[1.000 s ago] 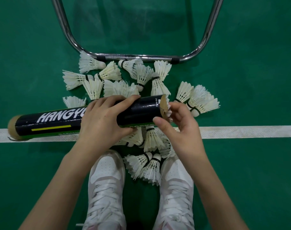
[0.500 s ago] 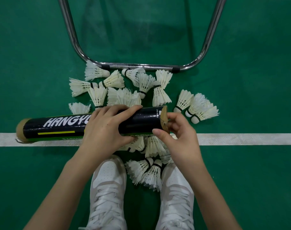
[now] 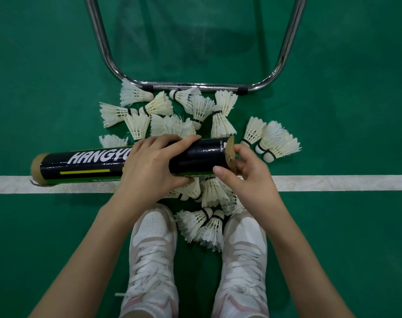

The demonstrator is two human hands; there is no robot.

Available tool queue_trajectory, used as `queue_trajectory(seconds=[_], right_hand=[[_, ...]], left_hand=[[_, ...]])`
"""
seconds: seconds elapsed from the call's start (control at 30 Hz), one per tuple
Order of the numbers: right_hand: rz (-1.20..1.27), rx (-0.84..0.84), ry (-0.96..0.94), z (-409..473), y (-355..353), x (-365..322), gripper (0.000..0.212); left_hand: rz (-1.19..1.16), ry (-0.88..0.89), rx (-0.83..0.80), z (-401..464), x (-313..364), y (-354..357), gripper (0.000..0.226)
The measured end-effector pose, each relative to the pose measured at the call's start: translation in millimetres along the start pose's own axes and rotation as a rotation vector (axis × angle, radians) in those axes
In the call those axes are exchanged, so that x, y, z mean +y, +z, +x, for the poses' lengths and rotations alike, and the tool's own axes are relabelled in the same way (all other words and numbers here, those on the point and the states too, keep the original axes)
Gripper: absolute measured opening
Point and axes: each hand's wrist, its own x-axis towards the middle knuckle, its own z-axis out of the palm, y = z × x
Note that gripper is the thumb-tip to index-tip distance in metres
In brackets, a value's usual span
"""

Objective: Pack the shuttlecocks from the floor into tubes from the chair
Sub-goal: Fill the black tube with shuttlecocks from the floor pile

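A long black tube (image 3: 204, 157) with white lettering lies level above the floor, its open cardboard mouth facing right. My left hand (image 3: 154, 166) grips the tube around its middle. My right hand (image 3: 243, 173) is at the mouth, with its fingers curled over the rim and its thumb against the tube's lower wall. No shuttlecock shows in that hand. Several white feather shuttlecocks (image 3: 220, 115) lie scattered on the green floor beyond the tube. More shuttlecocks (image 3: 202, 226) lie between my shoes, and a small pile of shuttlecocks (image 3: 275, 143) lies to the right.
A chrome chair base bar (image 3: 191, 85) crosses the floor just beyond the shuttlecocks. A white court line (image 3: 333, 182) runs left to right under the tube. My white shoes (image 3: 152, 255) stand close below the hands.
White feathers stuck out of the tube's mouth a second ago and are gone from sight now. My right fingers have closed in on the rim. The left hand's grip is unchanged.
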Motion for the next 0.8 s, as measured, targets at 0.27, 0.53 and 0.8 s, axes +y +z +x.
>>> queue_trajectory(seconds=[0.27,0.53,0.8], right_hand=[[-0.056,0.041,-0.014,2.3,6.5,0.0,0.033],[-0.020,-0.004,0.010,4.3,5.3,2.7,0.031],[0.009,-0.052,0.043,6.2,7.6,4.5,0.032]], left_hand=[[0.006,-0.001,-0.020,-3.7,-3.3,0.1,0.083],[-0.007,-0.009,-0.027,-5.4,-4.2,2.2,0.083],[0.008,-0.018,-0.026,-5.7,-5.7,3.4,0.083]])
